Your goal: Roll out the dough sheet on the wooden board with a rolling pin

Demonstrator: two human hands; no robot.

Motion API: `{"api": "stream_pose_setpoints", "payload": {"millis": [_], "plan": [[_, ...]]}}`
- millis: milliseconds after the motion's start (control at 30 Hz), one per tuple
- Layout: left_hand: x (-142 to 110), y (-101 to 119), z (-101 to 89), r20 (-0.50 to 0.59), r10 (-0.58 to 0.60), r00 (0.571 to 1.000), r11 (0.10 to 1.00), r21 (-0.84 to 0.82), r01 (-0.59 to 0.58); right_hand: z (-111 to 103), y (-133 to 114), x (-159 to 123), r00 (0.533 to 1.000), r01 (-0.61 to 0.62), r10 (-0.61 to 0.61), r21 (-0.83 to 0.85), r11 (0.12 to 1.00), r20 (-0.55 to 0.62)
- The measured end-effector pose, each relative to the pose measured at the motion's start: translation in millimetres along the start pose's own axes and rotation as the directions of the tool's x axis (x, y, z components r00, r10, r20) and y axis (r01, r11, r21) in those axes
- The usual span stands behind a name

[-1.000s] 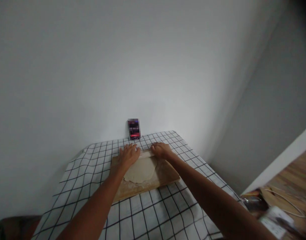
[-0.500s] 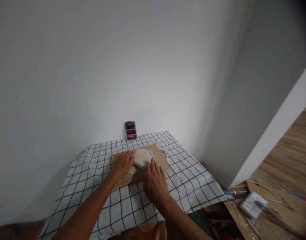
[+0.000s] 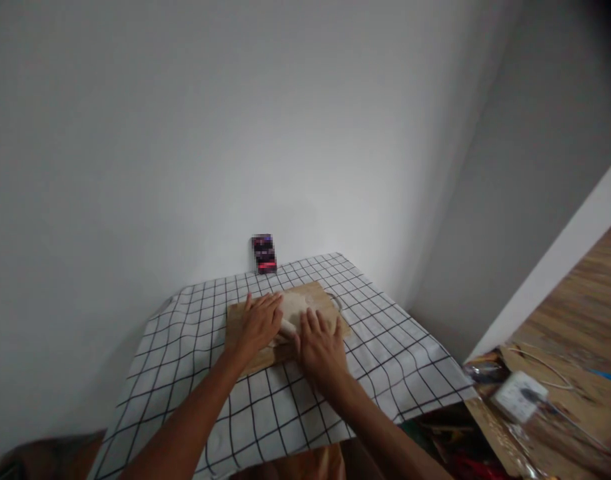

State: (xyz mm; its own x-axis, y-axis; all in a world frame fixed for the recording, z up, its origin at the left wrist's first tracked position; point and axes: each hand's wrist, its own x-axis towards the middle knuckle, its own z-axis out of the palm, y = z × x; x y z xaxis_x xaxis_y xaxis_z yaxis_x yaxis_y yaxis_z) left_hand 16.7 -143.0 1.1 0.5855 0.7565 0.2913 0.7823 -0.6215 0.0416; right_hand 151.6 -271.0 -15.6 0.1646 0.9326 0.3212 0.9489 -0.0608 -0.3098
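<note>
A flat pale sheet of dough [image 3: 296,303] lies on a wooden cutting board [image 3: 265,362] in the middle of the table. Across its near side runs a light roller-shaped piece [image 3: 288,327], which looks like a rolling pin; its ends are hidden under my hands. My left hand [image 3: 261,323] rests on its left end, fingers stretched forward over the dough and board. On the other end lies my right hand [image 3: 323,347], flat, with fingers spread toward the dough's right edge. Neither hand is wrapped round anything that I can see.
A white cloth with black grid lines [image 3: 380,347] covers the table. A phone-like dark object [image 3: 264,254], blurred out, leans on the wall behind the board. The board's ring handle [image 3: 336,301] points right. A white power adapter [image 3: 520,397] with cables lies at lower right.
Both hands have flattened and their fingers have spread over the roller and dough. More of the roller shows between them. The whole view has shifted slightly.
</note>
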Motion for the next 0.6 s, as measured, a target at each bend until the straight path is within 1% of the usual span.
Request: {"api": "stream_pose_setpoints", "payload": {"millis": [100,167,233,333,400,467,533,600], "plan": [[11.0,0.3,7.2,0.015,0.001,1.000,1.000,0.012,-0.001,-5.3,23.3,33.9,0.999,-0.035,0.037,-0.066,0.997,0.027],[19.4,1.4,10.6,0.042,-0.020,0.999,1.000,0.014,0.020,-8.9,36.3,57.3,0.998,-0.041,0.045,-0.092,0.995,0.051],[27.6,3.0,12.4,0.063,-0.054,0.997,0.998,0.015,0.053,-10.0,47.2,81.1,0.995,0.001,0.008,-0.090,0.996,0.097],[39.4,5.2,11.9,0.079,-0.099,0.992,0.995,0.015,0.098,-4.7,59.9,118.9,0.988,0.029,-0.019,-0.067,0.997,0.152],[47.2,5.0,10.6,0.081,-0.115,0.990,0.993,0.024,0.114,2.2,65.0,145.4,0.980,0.076,-0.066,-0.049,0.996,0.187],[55.6,2.6,9.5,0.094,-0.116,0.989,0.992,0.058,0.111,9.9,67.0,171.4,0.955,0.138,-0.122,-0.038,0.990,0.269],[64.7,-2.3,9.0,0.116,-0.097,0.989,0.992,0.091,0.087,17.1,65.9,194.7,0.940,0.157,-0.138,-0.036,0.987,0.311],[74.5,-9.2,9.2,0.125,-0.081,0.989,0.994,0.078,0.071,23.5,63.0,214.0,0.930,0.180,-0.147,-0.067,0.981,0.336]]}}
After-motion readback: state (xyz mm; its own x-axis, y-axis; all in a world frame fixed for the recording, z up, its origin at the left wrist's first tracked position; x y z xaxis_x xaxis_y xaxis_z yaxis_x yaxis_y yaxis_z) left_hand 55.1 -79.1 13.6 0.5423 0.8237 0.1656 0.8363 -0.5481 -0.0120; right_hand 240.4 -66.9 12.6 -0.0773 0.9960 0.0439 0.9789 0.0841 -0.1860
